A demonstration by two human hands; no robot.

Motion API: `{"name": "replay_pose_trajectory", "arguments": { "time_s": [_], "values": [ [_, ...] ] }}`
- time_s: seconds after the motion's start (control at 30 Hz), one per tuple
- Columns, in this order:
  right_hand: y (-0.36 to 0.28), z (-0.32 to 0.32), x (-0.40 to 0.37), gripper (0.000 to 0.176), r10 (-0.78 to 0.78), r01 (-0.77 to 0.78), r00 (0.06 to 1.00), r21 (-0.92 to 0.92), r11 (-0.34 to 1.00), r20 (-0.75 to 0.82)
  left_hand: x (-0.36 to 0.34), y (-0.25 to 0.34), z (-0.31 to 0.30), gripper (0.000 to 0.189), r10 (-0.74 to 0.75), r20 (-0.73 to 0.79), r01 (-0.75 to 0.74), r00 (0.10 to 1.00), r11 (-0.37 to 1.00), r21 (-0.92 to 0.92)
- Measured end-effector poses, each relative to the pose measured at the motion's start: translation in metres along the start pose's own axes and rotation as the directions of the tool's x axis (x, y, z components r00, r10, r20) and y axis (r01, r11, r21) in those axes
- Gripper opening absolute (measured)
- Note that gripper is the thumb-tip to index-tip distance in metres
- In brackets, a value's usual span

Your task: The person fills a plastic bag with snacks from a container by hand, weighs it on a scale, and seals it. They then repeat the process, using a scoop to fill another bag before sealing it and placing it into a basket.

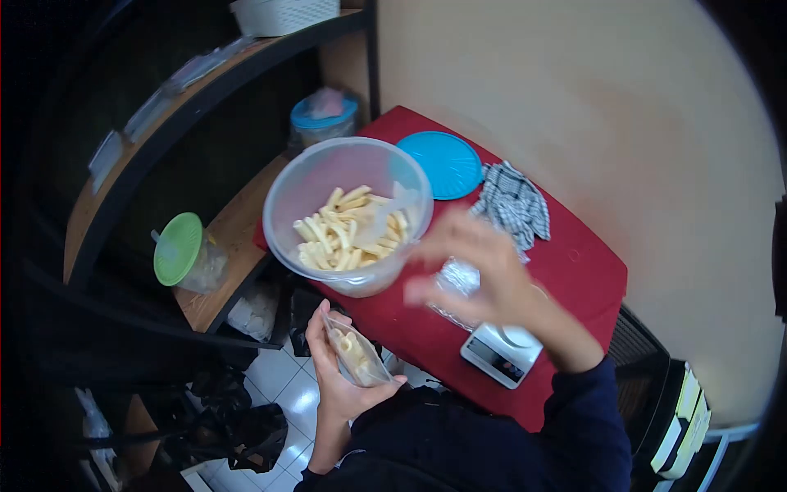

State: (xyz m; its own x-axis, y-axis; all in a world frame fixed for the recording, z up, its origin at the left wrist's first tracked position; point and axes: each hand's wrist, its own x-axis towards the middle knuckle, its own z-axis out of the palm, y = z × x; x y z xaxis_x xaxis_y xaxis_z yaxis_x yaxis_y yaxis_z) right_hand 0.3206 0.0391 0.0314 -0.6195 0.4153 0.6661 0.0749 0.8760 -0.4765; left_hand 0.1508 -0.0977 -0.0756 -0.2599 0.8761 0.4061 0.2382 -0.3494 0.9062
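Observation:
My left hand [332, 381] grips a small clear plastic pouch [361, 358], its mouth spread, with pale stick-shaped snacks inside. Motion blurs my right hand [479, 266], which hangs over the table just right of a large translucent tub [283, 246]. Its thumb and fingers stand apart, and I see nothing between them. Pale yellow snack sticks [332, 234] fill the bottom of the tub, with a whitish translucent piece [395, 207] lying among them. Below my right wrist is a white digital scale [492, 361]. Shiny clear plastic packaging [459, 279] lies partly hidden behind that hand.
The red-covered table [574, 287] also bears a blue lid [443, 164] and a checked cloth [512, 205]. Wooden shelves [234, 209] at left hold a green-lidded jar [180, 250]. A blue-lidded container [324, 123] stands behind the tub. Black bags [258, 435] lie on the tiled floor.

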Motion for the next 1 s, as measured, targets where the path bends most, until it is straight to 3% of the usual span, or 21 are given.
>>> {"name": "replay_pose_trajectory", "arguments": {
  "time_s": [0.03, 0.1, 0.17, 0.23, 0.27, 0.33, 0.47, 0.53, 0.57, 0.63, 0.67, 0.73, 0.8, 0.9, 0.93, 1.0],
  "values": [
    [0.016, 0.001, 0.022, 0.025, -0.021, 0.029, 0.999, -0.222, 0.975, 0.04, 0.0, -0.002, -0.007, 0.117, 0.0, -0.024, 0.001, 1.0, 1.0, 0.006],
    [0.043, 0.012, 0.062, 0.015, 0.128, -0.031, 0.953, -0.331, 0.943, 0.273, 0.0, -0.007, -0.019, 0.11, -0.062, -0.085, 0.053, 0.994, 0.993, -0.107],
    [0.076, 0.04, 0.086, 0.014, 0.125, 0.096, 0.876, -0.422, 0.902, 0.466, -0.002, -0.016, -0.029, 0.105, -0.048, -0.094, 0.039, 0.994, 0.994, -0.098],
    [0.1, 0.071, 0.103, 0.014, 0.172, 0.159, 0.728, -0.408, 0.899, 0.664, -0.003, -0.022, -0.037, 0.094, -0.012, -0.128, 0.007, 0.992, 0.999, -0.045],
    [0.107, 0.086, 0.109, 0.014, 0.164, 0.169, 0.728, -0.405, 0.899, 0.666, -0.003, -0.023, -0.04, 0.094, -0.008, -0.137, 0.002, 0.991, 0.999, -0.042],
    [0.112, 0.108, 0.12, 0.016, 0.317, 0.22, 0.551, -0.501, 0.837, 0.772, -0.002, -0.023, -0.048, 0.09, -0.074, -0.134, 0.074, 0.988, 0.997, -0.004],
    [0.117, 0.133, 0.127, 0.025, 0.424, 0.218, 0.46, -0.562, 0.798, 0.78, -0.001, -0.026, -0.061, 0.088, -0.043, -0.159, 0.061, 0.986, 0.992, 0.112],
    [0.114, 0.14, 0.121, 0.036, 0.585, -0.017, 0.517, -0.676, 0.737, 0.625, -0.002, -0.03, -0.065, 0.088, -0.046, -0.172, 0.073, 0.984, 0.985, 0.159],
    [0.117, 0.144, 0.12, 0.036, 0.582, -0.014, 0.514, -0.673, 0.74, 0.63, -0.003, -0.031, -0.067, 0.088, -0.049, -0.181, 0.087, 0.982, 0.975, 0.206],
    [0.119, 0.15, 0.117, 0.048, 0.658, -0.081, 0.404, -0.692, 0.718, 0.635, 0.002, -0.024, -0.07, 0.088, -0.03, -0.17, 0.077, 0.985, 0.957, 0.279],
    [0.121, 0.154, 0.116, 0.048, 0.655, -0.079, 0.398, -0.687, 0.722, 0.643, 0.005, -0.02, -0.069, 0.089, -0.007, -0.152, 0.06, 0.988, 0.936, 0.348],
    [0.121, 0.158, 0.116, 0.044, 0.738, -0.117, 0.296, -0.743, 0.658, 0.607, 0.011, -0.018, -0.067, 0.088, 0.007, -0.158, 0.047, 0.987, 0.94, 0.338],
    [0.122, 0.158, 0.113, 0.044, 0.734, -0.15, 0.296, -0.73, 0.667, 0.611, 0.015, -0.017, -0.063, 0.086, 0.028, -0.16, 0.027, 0.987, 0.944, 0.329],
    [0.121, 0.139, 0.124, 0.041, 0.708, -0.218, 0.339, -0.681, 0.699, 0.619, 0.016, -0.028, -0.054, 0.093, -0.04, -0.142, 0.051, 0.989, 0.996, 0.076],
    [0.115, 0.128, 0.128, 0.039, 0.681, -0.258, 0.366, -0.635, 0.729, 0.634, 0.017, -0.025, -0.052, 0.093, -0.042, -0.144, 0.053, 0.989, 0.995, 0.079],
    [0.109, 0.099, 0.124, 0.033, 0.381, -0.309, 0.74, -0.222, 0.925, 0.554, 0.022, -0.018, -0.048, 0.096, -0.04, -0.115, 0.054, 0.993, 0.991, 0.121]
  ]
}}
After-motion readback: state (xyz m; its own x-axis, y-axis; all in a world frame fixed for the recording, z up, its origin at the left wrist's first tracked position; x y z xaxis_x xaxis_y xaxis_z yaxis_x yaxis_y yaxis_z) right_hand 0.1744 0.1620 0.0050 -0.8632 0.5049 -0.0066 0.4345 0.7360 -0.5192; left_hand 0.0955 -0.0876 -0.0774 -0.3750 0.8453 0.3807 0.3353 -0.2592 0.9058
